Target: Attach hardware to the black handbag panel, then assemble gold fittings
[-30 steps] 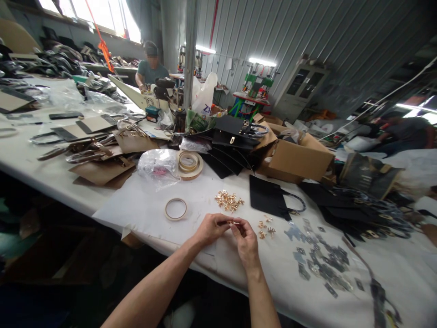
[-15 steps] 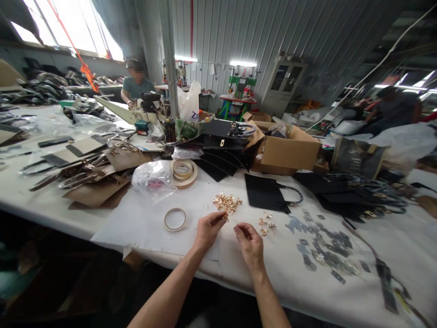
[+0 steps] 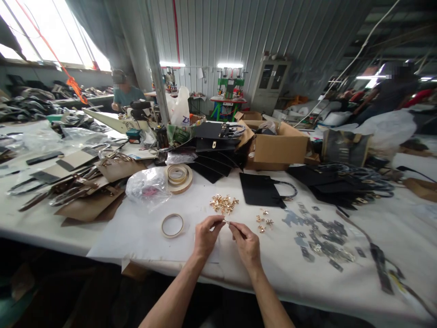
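Note:
In front of me, my left hand is closed in a pinch on a small gold-coloured metal fitting. Fingertips of my right hand are pinched at the other side of this piece, partly covering it. Just beyond them lies a pile of gold-coloured metal fittings with thin prongs. A smaller group of the same fittings sits to the right of my right hand. Farther right, thin grey metal plates are scattered on the table. A roll of tape lies flat left of my left hand.
A black bag panel with a handle lies beyond the fittings. Black bag pieces are stacked right, brown ones left. Behind stands an open cardboard box. A co-worker sits at a machine, far left.
My right hand has come in to the left, and its fingertips now meet the fitting at my left hand's fingertips. The whole view has shifted slightly.

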A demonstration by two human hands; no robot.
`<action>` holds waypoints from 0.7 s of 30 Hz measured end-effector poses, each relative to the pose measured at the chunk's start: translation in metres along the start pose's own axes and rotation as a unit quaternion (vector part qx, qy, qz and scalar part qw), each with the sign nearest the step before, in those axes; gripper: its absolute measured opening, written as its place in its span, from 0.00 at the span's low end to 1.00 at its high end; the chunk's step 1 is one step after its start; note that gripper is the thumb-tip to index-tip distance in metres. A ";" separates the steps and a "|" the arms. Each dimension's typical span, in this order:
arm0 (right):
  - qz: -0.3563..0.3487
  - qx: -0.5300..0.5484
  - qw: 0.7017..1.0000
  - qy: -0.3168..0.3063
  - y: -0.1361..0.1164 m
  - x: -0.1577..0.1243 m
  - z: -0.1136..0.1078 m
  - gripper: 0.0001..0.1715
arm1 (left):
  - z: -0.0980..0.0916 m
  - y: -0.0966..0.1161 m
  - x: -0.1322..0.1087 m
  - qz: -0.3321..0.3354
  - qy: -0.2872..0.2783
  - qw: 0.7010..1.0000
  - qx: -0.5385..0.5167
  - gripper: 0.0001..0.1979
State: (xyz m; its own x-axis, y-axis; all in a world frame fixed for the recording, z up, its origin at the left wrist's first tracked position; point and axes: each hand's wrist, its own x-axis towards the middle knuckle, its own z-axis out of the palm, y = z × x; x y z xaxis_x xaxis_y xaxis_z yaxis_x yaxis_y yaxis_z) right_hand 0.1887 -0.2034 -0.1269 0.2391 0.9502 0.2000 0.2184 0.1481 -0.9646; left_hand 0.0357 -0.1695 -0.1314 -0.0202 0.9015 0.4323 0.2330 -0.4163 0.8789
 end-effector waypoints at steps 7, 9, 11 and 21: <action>-0.002 0.007 1.000 0.011 -0.004 0.000 0.000 0.20 | -0.002 0.000 -0.003 0.061 -0.028 0.997 0.047 0.06; -0.010 0.003 1.000 0.012 -0.003 -0.001 0.001 0.20 | -0.002 0.000 -0.004 0.075 -0.041 0.995 0.050 0.06; -0.020 -0.005 1.000 0.007 0.000 -0.001 0.001 0.20 | -0.003 0.000 -0.005 0.079 -0.047 0.994 0.051 0.06; -0.052 -0.055 0.997 0.001 0.003 0.000 0.002 0.15 | 0.000 0.001 -0.002 0.026 -0.067 0.996 0.048 0.06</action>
State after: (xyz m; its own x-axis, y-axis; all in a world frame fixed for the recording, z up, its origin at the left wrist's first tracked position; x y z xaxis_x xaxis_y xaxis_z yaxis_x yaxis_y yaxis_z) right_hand 0.1875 -0.2024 -0.1304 0.2109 0.9309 0.2984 0.3450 0.2147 -0.9137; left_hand 0.0356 -0.1717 -0.1308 0.1227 0.8889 0.4413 0.3221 -0.4562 0.8295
